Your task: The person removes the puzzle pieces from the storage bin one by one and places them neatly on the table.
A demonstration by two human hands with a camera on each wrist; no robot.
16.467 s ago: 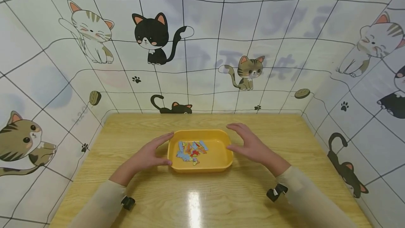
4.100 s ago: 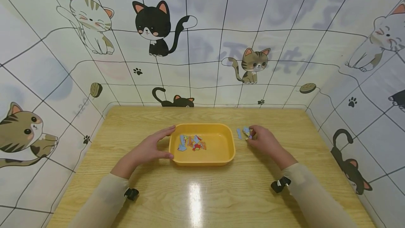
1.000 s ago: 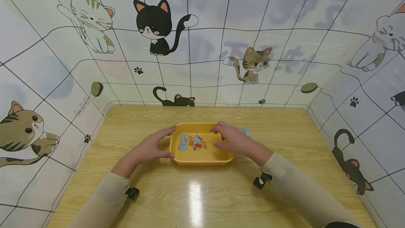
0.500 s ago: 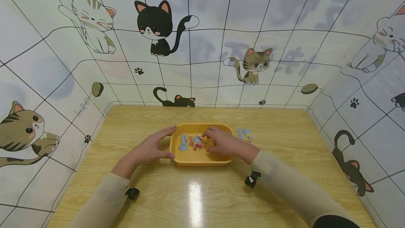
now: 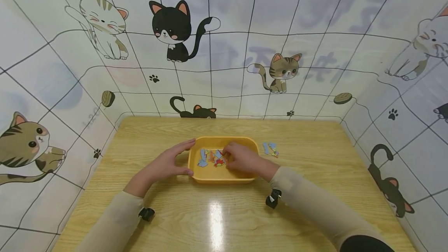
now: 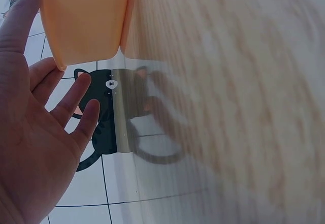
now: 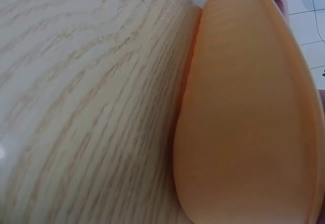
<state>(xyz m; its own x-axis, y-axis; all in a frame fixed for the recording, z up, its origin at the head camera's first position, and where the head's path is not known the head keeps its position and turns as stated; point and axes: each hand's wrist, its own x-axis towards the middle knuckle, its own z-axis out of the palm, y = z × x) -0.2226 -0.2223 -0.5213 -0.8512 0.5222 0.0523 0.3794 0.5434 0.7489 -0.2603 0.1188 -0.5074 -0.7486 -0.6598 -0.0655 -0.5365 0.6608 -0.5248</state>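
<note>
A yellow plastic tray (image 5: 224, 180) on the table holds small, flat, colourful cutout pieces (image 5: 203, 162) in light blue, orange and red. My left hand (image 5: 165, 164) rests against the tray's left end, fingers spread and largely straight, thumb at the near corner. The left wrist view shows its fingertips by the tray wall. Inside the tray, my right hand (image 5: 242, 159) reaches down with curled finger and thumb around an orange piece (image 5: 226, 160) at the right of the pile; the fingers partly hide it. The right wrist view shows mainly the tray's outer wall (image 7: 244, 112).
Several loose pieces, including a blue strip (image 5: 265, 148) and a blue-and-yellow piece (image 5: 273, 149), lie on the wooden table (image 5: 157, 135) right of the tray. Walls covered in cat-patterned sheeting (image 5: 231, 88) enclose the table's back and sides. Both sleeves carry small dark wrist cameras.
My right hand has moved left from the loose pieces beside the tray into it, and its finger and thumb have drawn together. Those loose pieces came from the tray earlier. My left hand stays put.
</note>
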